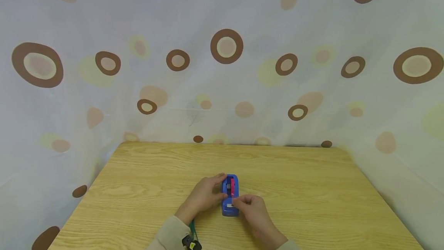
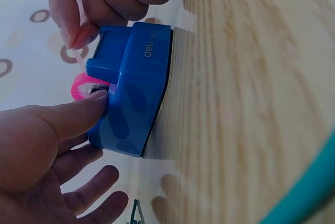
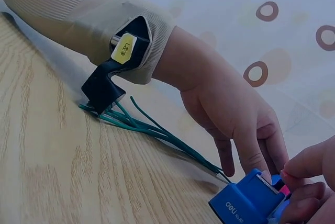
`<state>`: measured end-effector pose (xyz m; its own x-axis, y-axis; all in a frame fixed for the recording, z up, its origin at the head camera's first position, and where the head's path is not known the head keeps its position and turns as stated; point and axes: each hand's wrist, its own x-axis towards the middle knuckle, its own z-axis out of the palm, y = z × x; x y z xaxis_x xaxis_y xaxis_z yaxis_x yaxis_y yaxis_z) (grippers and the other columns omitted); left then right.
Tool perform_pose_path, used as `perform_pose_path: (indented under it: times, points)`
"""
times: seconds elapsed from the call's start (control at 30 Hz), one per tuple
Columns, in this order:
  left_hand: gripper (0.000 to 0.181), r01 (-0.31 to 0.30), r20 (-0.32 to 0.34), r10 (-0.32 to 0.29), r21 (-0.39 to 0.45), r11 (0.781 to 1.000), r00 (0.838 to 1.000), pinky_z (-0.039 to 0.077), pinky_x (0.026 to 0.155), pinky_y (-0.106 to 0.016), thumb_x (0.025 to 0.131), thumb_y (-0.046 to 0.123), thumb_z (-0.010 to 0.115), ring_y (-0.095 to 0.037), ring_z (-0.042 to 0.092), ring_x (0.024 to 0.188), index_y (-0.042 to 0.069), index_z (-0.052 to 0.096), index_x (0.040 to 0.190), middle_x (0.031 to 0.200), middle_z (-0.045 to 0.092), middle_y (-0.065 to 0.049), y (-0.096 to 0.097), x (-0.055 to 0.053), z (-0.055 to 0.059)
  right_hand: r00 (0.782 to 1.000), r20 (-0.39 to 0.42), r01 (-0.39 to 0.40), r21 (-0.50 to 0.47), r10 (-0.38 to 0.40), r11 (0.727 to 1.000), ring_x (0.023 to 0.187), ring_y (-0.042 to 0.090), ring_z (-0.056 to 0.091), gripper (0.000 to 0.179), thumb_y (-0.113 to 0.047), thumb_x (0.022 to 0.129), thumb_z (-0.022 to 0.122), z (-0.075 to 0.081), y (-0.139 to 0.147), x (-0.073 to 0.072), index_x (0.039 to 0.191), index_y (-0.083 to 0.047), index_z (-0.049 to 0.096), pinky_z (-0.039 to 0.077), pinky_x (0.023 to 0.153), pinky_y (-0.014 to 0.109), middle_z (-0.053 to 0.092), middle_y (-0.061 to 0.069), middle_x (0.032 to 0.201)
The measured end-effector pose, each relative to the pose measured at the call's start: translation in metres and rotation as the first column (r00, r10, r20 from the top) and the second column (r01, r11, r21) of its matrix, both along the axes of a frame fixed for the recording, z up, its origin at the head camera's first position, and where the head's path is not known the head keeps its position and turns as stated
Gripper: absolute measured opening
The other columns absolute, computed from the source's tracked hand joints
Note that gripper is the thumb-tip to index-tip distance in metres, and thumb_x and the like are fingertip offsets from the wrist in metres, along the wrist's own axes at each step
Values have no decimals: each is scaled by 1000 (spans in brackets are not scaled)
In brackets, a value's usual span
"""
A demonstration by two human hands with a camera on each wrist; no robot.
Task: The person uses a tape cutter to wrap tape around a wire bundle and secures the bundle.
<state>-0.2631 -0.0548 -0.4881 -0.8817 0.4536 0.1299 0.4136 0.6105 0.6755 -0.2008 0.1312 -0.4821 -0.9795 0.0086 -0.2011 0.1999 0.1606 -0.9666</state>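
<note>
A blue tape dispenser (image 1: 230, 210) with a pink tape roll (image 1: 232, 186) stands on the wooden table. My left hand (image 1: 206, 194) holds the dispenser from the left. In the left wrist view its thumb rests by the roll, and the forefinger passes behind the dispenser; the last fingers hang loose. My right hand (image 1: 254, 213) is at the cutter end, where thumb and forefinger pinch the tape's free end (image 2: 79, 60). A short strip runs from the roll to those fingertips. In the right wrist view my right hand (image 3: 309, 177) partly covers the roll.
The wooden table (image 1: 295, 176) reaches back to a light curtain (image 1: 194, 14) with brown rings and dots. Around my left wrist sits a black strap mount (image 3: 131, 51) with a yellow label. Green cords (image 3: 157, 130) trail from it onto the table beside the dispenser.
</note>
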Motion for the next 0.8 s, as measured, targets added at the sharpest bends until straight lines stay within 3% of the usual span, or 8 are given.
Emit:
perform_pose_path:
  times: [0.5, 0.8]
  points:
    - [61, -7, 11, 7, -19, 1000, 1000, 39, 106, -44, 91, 25, 73, -28, 46, 133, 11, 50, 145, 149, 46, -6, -1, -2, -1, 999, 36, -2, -53, 4, 999, 70, 15, 49, 21, -18, 91, 71, -1, 0, 1, 95, 2, 70, 44, 60, 25, 57, -1, 77]
    - [61, 0, 3, 0, -14, 1000, 1000, 38, 106, -45, 91, 25, 74, -29, 46, 133, 10, 50, 145, 149, 46, -7, 0, -2, -2, 998, 65, 14, -38, -12, 999, 72, 15, 49, 21, -20, 92, 71, 3, -2, 5, 95, 1, 70, 44, 61, 26, 58, 0, 79]
